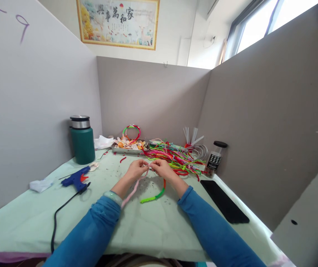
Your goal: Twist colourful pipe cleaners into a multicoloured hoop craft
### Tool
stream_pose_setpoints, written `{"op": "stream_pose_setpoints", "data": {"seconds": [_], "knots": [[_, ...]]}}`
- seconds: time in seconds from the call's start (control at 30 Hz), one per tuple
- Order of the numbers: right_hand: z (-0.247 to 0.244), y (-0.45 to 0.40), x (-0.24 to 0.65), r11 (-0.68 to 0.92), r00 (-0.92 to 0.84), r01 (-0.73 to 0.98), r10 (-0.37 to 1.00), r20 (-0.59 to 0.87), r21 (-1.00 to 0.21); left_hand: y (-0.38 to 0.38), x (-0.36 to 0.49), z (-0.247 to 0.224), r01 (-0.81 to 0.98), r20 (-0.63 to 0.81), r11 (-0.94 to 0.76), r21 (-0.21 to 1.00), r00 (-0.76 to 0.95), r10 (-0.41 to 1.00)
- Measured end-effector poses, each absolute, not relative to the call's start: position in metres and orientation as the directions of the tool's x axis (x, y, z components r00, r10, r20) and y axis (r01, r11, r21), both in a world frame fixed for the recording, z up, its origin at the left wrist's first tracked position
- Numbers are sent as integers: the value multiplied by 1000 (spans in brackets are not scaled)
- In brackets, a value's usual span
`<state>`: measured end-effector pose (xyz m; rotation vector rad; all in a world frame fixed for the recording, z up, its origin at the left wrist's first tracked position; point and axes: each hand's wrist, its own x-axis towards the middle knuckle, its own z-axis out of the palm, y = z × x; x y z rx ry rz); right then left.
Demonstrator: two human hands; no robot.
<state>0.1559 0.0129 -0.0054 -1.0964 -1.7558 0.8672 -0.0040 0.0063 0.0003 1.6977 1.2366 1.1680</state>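
Note:
My left hand (135, 172) and my right hand (163, 170) meet above the table, fingertips pinched close together. A fuzzy pink pipe cleaner (132, 194) runs from between the fingertips and trails down beside my left wrist. Beneath my right hand curves a hoop wrapped in orange and green pipe cleaner (156, 197); its upper part goes up behind that hand. A thin pale strip shows at the fingertips, and the fingers partly hide how it joins the rest.
Behind my hands lie a pile of coloured pipe cleaners (172, 155), a metal tray (131, 151) of petal-like pieces and a wrapped ring (140, 132). A blue glue gun (75, 180) and green bottle (82, 146) stand left; a jar (214, 159) and black phone-like slab (224, 201) right.

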Motion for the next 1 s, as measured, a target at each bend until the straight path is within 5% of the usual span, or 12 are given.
{"op": "stream_pose_setpoints", "data": {"seconds": [0.4, 0.67, 1.0], "knots": [[-2, 10, 152, 385, -222, 323, 919, 327, -864, -3, -2, 8, 644, 378, -323, 693, 57, 924], [-5, 12, 152, 395, -238, 324, 913, 330, -860, -5, -3, 7, 438, 217, -264, 859, 155, 964], [-7, 14, 153, 400, -232, 330, 912, 337, -855, 6, -4, -2, 287, 278, -319, 903, 176, 944]]}}
